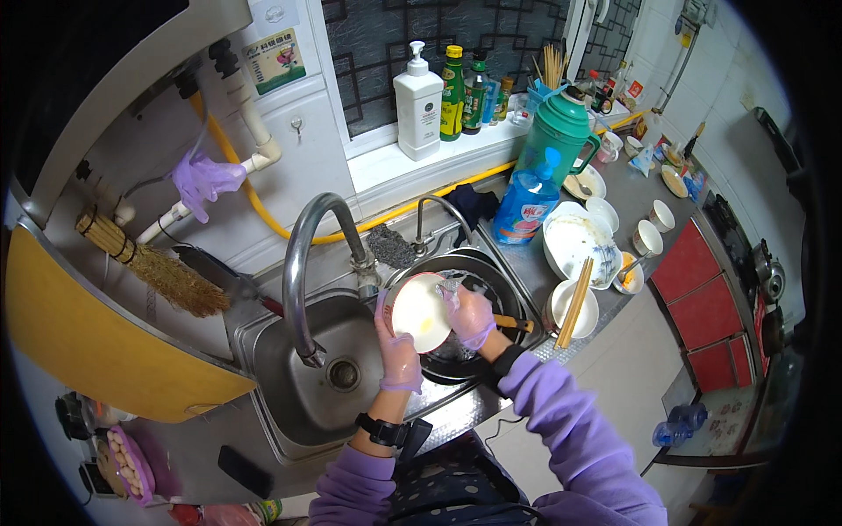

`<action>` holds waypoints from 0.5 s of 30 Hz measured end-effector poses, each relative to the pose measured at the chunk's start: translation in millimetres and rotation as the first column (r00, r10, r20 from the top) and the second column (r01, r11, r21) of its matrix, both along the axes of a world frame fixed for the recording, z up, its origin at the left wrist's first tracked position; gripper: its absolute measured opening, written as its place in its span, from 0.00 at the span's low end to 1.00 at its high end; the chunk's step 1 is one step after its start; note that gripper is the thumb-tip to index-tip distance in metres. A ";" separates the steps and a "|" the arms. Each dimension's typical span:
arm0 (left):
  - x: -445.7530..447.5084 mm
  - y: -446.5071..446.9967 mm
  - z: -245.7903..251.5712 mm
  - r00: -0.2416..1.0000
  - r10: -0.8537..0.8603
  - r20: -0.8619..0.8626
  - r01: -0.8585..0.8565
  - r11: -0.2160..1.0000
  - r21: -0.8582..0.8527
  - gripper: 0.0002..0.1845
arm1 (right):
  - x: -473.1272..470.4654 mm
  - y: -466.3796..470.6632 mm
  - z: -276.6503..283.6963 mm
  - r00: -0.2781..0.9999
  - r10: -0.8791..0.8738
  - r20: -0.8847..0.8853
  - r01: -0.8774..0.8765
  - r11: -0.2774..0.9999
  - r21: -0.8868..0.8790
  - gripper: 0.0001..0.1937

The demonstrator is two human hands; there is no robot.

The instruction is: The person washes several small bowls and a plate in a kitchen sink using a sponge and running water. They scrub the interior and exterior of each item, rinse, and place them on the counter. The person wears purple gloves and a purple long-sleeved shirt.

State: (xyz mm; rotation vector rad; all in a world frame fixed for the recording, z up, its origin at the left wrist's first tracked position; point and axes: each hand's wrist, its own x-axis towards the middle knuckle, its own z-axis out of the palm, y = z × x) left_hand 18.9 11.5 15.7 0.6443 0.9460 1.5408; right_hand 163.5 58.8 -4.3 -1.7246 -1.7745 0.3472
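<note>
Both hands wear thin translucent gloves. My left hand point(400, 358) grips the near left rim of a white bowl point(418, 309) with a red edge, tilted so its inside shows. A yellowish spot is visible in it. At the bowl's right rim, my right hand point(472, 315) holds a silvery scrubbing pad point(450, 286) against it. Under both hands a dark wok point(506, 289) sits in the right sink basin, with foamy water inside. A wooden handle point(514, 323) sticks out to the right beyond my right wrist.
A curved faucet point(304, 263) arches over the left basin point(289, 388). Stacked bowls point(571, 246), chopsticks point(573, 302), blue dish soap point(526, 207) and a green thermos point(552, 138) crowd the right counter. A black phone point(245, 471) lies at lower left. Bottles point(452, 95) line the sill.
</note>
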 end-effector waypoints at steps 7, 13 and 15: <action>15.9 3.4 -0.1 0.991 0.123 -0.055 -0.117 0.988 0.101 0.48 | -53.5 -48.9 -33.7 0.503 -0.501 -0.704 0.021 0.822 -0.569 0.27; -9.4 12.3 -5.4 0.974 -0.066 -0.218 0.085 0.993 0.080 0.46 | -8.0 -14.7 5.9 0.992 -0.057 -0.116 0.029 0.972 -0.231 0.23; -18.9 15.9 -3.7 0.943 -0.183 -0.279 0.190 0.982 0.000 0.46 | 12.0 1.2 22.3 0.975 0.147 0.164 -0.125 0.983 -0.138 0.21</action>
